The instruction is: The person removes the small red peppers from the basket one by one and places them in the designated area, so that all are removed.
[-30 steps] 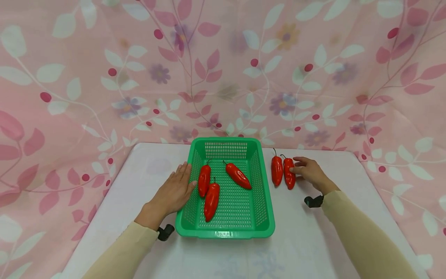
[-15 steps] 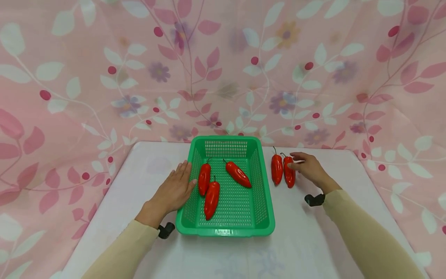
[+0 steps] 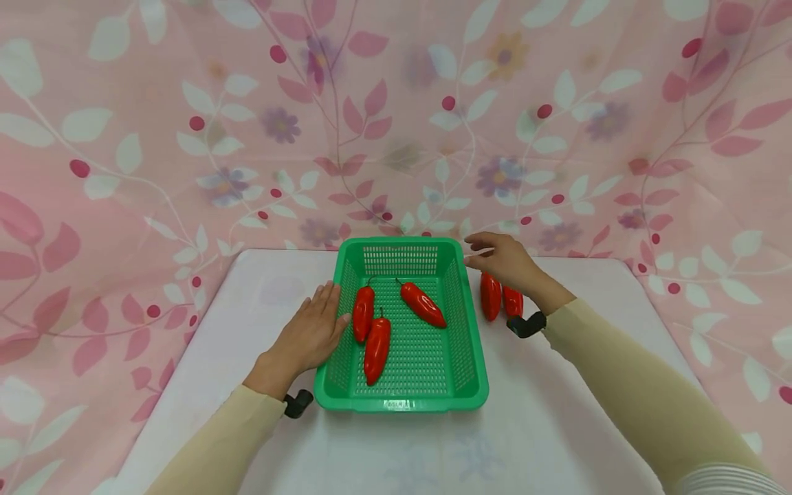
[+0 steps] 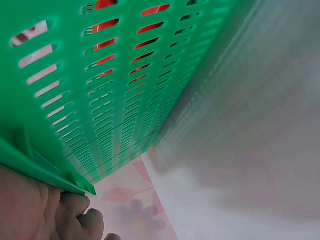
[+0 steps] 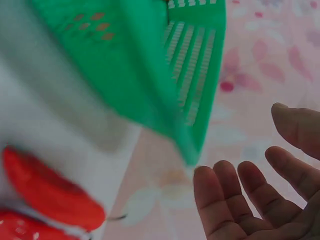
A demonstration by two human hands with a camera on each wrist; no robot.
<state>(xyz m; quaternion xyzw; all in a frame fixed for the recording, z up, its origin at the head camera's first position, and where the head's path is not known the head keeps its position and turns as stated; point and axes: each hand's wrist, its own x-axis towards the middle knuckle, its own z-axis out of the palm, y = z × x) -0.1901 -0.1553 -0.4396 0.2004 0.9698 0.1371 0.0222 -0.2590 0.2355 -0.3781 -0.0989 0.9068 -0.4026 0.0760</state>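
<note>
A green plastic basket (image 3: pixel 402 404) with slotted walls stands on the table, holding three red chili peppers (image 3: pixel 423 304). My left hand (image 3: pixel 309 330) lies flat along its left rim, fingers straight; the left wrist view shows the fingertips at the rim's underside. At the basket's far right corner, my right hand (image 3: pixel 504 261) is raised with nothing in it, fingers apart and loosely bent. In the right wrist view its fingertips (image 5: pixel 206 175) are close to the basket corner. Two more red peppers (image 3: pixel 491 297) lie on the table right of the basket, partly hidden by the right hand and wrist.
The table has a white cover (image 3: pixel 408 454). A pink floral cloth (image 3: pixel 396 137) hangs behind it and on both sides. Small black devices (image 3: pixel 526 325) are strapped at both wrists.
My right hand has left the rightmost pepper and moved left and away from me to the basket's far right corner. Both peppers stay on the table. The left hand stays at the rim.
</note>
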